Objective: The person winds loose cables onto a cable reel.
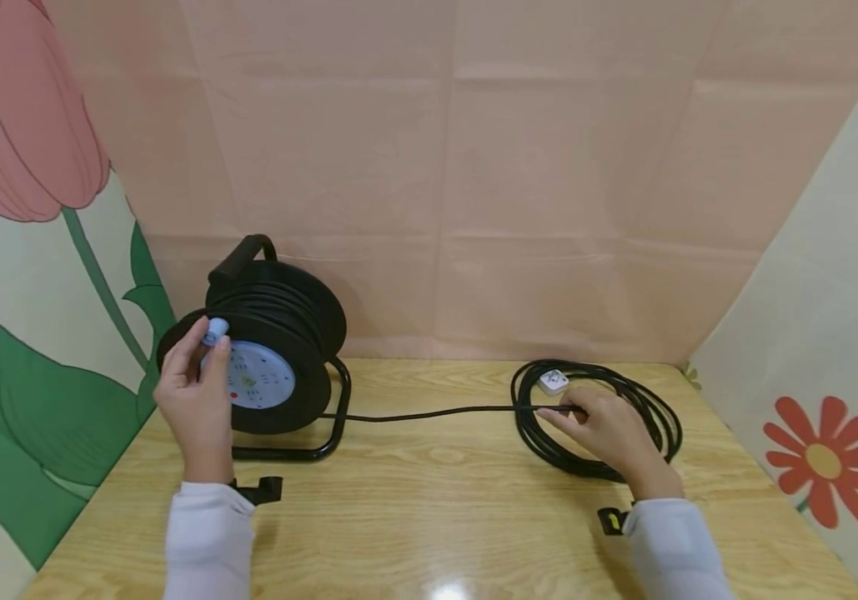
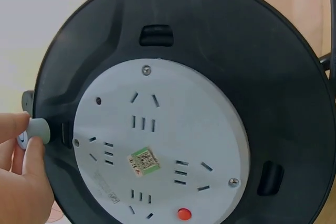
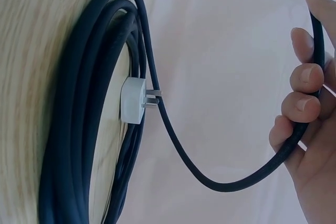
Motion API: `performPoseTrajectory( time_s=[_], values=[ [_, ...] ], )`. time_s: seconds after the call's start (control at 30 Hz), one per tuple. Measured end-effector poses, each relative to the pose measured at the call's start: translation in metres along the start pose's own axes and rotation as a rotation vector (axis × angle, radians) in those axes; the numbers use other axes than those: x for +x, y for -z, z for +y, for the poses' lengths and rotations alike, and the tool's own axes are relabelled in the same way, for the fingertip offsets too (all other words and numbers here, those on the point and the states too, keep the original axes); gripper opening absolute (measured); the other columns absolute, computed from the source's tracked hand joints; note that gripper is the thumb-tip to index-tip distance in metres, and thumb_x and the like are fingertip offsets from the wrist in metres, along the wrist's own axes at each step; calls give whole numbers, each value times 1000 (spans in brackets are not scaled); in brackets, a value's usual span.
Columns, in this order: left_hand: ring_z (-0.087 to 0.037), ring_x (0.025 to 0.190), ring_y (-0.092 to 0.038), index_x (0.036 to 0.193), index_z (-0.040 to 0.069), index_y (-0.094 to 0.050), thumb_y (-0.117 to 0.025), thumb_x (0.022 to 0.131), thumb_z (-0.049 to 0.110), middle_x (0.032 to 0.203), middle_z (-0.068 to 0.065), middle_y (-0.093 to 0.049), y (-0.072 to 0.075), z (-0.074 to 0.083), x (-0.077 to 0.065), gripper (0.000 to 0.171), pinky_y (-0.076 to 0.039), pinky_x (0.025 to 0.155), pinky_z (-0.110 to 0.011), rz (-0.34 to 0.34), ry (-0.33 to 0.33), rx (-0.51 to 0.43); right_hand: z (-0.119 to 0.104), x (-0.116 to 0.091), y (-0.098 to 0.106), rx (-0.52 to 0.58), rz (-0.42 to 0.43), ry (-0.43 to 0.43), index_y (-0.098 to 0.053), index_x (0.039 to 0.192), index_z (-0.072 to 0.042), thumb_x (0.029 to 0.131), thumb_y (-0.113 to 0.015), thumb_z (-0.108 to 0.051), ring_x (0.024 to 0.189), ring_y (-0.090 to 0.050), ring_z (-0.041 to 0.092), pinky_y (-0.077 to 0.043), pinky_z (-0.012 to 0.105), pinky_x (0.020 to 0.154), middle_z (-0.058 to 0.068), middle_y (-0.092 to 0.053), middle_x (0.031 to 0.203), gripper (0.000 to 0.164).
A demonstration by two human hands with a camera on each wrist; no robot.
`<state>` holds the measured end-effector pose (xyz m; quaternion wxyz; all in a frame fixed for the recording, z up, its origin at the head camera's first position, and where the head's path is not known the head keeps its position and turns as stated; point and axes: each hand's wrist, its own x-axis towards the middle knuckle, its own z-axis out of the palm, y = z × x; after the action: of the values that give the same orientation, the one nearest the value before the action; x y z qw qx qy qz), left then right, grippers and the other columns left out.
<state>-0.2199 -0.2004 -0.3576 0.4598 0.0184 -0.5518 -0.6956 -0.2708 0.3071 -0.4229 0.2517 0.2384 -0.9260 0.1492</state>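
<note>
My left hand [image 1: 199,408] pinches the pale blue crank knob [image 1: 215,331] on the rim of a black cable reel [image 1: 327,308] between thumb and fingers. In the left wrist view the knob [image 2: 39,130] sits beside the white socket panel [image 2: 173,108], which has several slotted outlets and a red button [image 2: 184,214]. At the right, my right hand [image 1: 616,429] holds the black cable [image 1: 436,413], which runs to the reel's underside. The right wrist view has this hand's fingers [image 3: 307,78] curled round the cable. Below the hand lies a loose cable coil [image 1: 549,454] with a white plug [image 1: 553,382].
The reel stands on a black tube frame [image 1: 286,455] with a carrying handle [image 1: 237,260], on a wood-grain table [image 1: 429,508]. A pink cloth backdrop [image 1: 444,167] rises behind the table. Flower-printed panels stand on both sides.
</note>
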Motion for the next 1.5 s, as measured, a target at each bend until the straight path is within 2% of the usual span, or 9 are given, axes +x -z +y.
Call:
performPoseTrajectory(
  time_s=[0.23,0.47,0.6,0.73,1.1,1.27,1.37,1.5],
  values=[
    [-18,106,-61,121,7,-73,-76,90,10,114,-4,-62,-3,1,-4,31,-49,90,-19,12,-33,95,-6,2,2,-22,37,47,-62,81,-30,84,-82,-37,55,-37,5,-32,25,50,-15,-42,64,21],
    [-14,101,-61,119,10,-75,-79,89,18,106,3,-61,-9,3,-6,31,-52,87,-17,-24,-51,203,-9,7,2,-21,87,125,-63,79,-28,80,-85,-31,56,-38,2,-34,23,49,-17,-44,66,22],
    [-12,94,-63,114,9,-77,-82,86,19,99,3,-62,-11,3,-8,30,-53,81,-15,-51,-71,245,-11,9,0,17,74,141,-63,81,-27,80,-85,-28,56,-37,1,-35,23,51,-17,-43,66,22],
    [-13,90,-62,110,7,-77,-84,84,19,96,1,-63,-13,3,-10,29,-53,76,-16,-86,-79,263,-14,9,-3,39,57,119,-63,84,-26,81,-85,-27,55,-36,2,-34,24,51,-16,-42,66,22],
    [-15,86,-64,102,3,-77,-84,83,16,93,-7,-62,-15,5,-13,25,-55,76,-17,-174,-145,284,-20,9,-6,40,31,113,-63,84,-26,84,-83,-32,57,-39,3,-37,25,52,-14,-45,66,20],
    [-12,84,-64,97,2,-76,-85,82,20,91,-4,-64,-15,4,-16,25,-55,74,-16,-187,-195,353,-25,8,-8,50,-7,109,-62,84,-27,89,-77,-30,60,-39,4,-36,24,53,-10,-47,68,16],
    [-9,81,-66,95,2,-76,-85,83,21,92,-2,-68,-16,4,-17,24,-55,72,-15,-220,-226,388,-30,7,-11,54,-14,120,-60,84,-27,91,-75,-29,59,-38,5,-34,24,52,-8,-47,67,17],
    [-6,76,-67,94,4,-76,-84,83,24,89,-2,-71,-17,6,-18,24,-54,70,-14,-269,-213,440,-39,10,-16,50,-9,146,-62,86,-27,91,-75,-30,56,-38,2,-34,22,49,-14,-45,66,14]
  ],
)
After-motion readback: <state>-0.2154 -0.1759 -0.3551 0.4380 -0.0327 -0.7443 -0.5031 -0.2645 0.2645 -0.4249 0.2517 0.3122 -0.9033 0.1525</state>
